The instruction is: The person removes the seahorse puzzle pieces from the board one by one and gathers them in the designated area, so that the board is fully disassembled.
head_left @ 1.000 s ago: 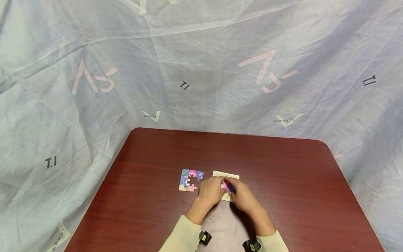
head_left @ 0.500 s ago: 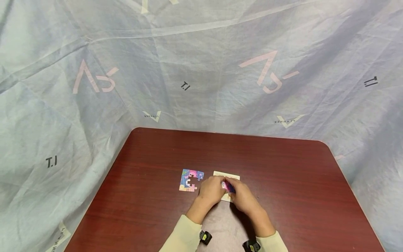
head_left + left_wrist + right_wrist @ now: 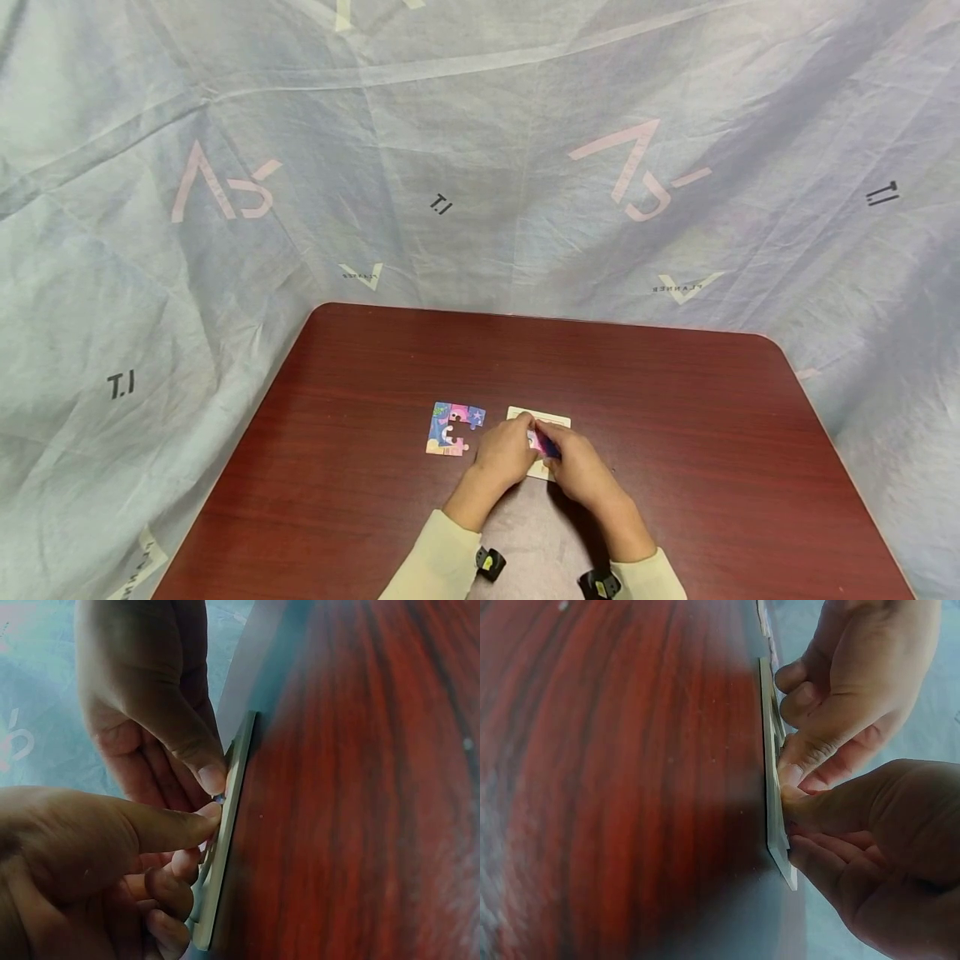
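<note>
Pink and dark blue jigsaw puzzle pieces (image 3: pixel 543 444) show between my two hands, over a cream puzzle board (image 3: pixel 540 472) on the table. My left hand (image 3: pixel 506 451) pinches the pieces from the left, its thumb beside the right thumb. From the other side my right hand (image 3: pixel 579 463) pinches them too. In the left wrist view both thumb tips meet just above the board (image 3: pixel 229 847), with only a speck of blue visible between them. Fingers hide most of the pieces, and how they join cannot be seen.
Left of the board lies a group of joined jigsaw pieces (image 3: pixel 437 433) in blue and pink, with a gap on its right side. The dark red table (image 3: pixel 660 392) has rounded far corners. A pale printed cloth (image 3: pixel 480 150) hangs behind it.
My left hand's fingers shift slightly upward at the board's far side. The right hand and the joined pieces at left stay in place.
</note>
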`<act>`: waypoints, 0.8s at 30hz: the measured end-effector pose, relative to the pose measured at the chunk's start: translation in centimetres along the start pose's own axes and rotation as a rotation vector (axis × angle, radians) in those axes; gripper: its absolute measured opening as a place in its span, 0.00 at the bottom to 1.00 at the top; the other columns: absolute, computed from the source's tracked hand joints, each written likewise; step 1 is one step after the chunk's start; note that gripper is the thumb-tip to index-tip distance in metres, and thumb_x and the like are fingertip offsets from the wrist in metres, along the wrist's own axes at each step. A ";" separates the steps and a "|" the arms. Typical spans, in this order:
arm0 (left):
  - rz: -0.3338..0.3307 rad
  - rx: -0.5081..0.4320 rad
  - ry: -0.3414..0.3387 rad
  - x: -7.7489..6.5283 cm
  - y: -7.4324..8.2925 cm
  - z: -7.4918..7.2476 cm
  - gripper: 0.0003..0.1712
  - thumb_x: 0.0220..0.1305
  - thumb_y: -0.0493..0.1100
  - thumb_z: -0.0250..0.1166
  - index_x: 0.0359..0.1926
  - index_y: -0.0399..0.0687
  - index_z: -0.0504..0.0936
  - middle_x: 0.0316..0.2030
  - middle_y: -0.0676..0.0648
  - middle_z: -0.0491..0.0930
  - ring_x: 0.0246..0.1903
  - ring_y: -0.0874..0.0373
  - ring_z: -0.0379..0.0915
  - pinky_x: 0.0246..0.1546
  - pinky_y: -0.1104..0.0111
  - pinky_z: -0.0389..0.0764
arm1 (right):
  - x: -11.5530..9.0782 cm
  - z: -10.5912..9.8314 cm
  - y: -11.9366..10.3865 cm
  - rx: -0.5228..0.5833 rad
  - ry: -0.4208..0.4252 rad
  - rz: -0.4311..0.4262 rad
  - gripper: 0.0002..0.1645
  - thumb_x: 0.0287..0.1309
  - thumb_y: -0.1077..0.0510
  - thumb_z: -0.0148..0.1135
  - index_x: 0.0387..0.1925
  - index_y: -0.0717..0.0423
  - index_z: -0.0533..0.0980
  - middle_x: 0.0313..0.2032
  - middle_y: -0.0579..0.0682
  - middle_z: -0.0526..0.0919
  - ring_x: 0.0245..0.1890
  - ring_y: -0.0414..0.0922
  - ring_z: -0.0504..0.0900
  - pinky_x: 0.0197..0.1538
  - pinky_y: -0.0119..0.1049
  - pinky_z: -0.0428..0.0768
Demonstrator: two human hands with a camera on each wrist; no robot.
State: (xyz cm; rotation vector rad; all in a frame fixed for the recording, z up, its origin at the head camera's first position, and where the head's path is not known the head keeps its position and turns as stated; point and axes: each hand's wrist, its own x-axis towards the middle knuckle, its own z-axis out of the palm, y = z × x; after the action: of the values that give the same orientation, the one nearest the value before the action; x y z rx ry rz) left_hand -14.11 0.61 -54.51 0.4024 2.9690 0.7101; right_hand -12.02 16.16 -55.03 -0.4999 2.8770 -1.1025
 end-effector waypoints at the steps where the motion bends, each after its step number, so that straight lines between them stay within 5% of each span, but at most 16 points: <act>1: -0.003 -0.003 -0.002 0.0 0.0 0.0 0.23 0.57 0.46 0.79 0.52 0.49 0.83 0.43 0.44 0.91 0.40 0.47 0.89 0.36 0.56 0.86 | 0.0 0.0 0.0 0.000 -0.001 -0.002 0.39 0.50 0.79 0.68 0.67 0.69 0.76 0.63 0.64 0.84 0.65 0.60 0.82 0.69 0.56 0.77; 12: 0.027 0.019 0.051 -0.2 0.1 0.1 0.23 0.56 0.45 0.80 0.52 0.49 0.83 0.45 0.46 0.90 0.42 0.49 0.89 0.39 0.57 0.87 | 0.1 0.0 0.3 -0.001 -0.001 -0.006 0.38 0.53 0.77 0.69 0.68 0.68 0.75 0.63 0.64 0.84 0.65 0.59 0.82 0.69 0.56 0.78; 19: 0.036 -0.027 0.099 -0.5 0.0 0.3 0.24 0.53 0.43 0.82 0.50 0.46 0.84 0.47 0.44 0.77 0.37 0.49 0.85 0.37 0.60 0.86 | 0.1 -0.1 0.2 0.002 -0.002 0.011 0.38 0.53 0.77 0.70 0.68 0.67 0.76 0.63 0.64 0.84 0.65 0.60 0.82 0.69 0.56 0.78; 24: 0.039 -0.020 0.087 -0.5 0.0 0.3 0.23 0.55 0.44 0.81 0.50 0.47 0.84 0.47 0.45 0.83 0.40 0.49 0.86 0.39 0.59 0.86 | 0.0 -0.1 0.3 0.010 -0.005 0.014 0.38 0.53 0.76 0.70 0.68 0.67 0.76 0.63 0.64 0.84 0.65 0.60 0.82 0.69 0.56 0.78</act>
State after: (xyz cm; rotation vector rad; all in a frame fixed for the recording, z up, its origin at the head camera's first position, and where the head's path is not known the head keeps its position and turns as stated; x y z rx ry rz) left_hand -13.61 0.64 -54.81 0.4397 3.0399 0.7804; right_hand -12.14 16.43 -55.16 -0.4809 2.8641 -1.1118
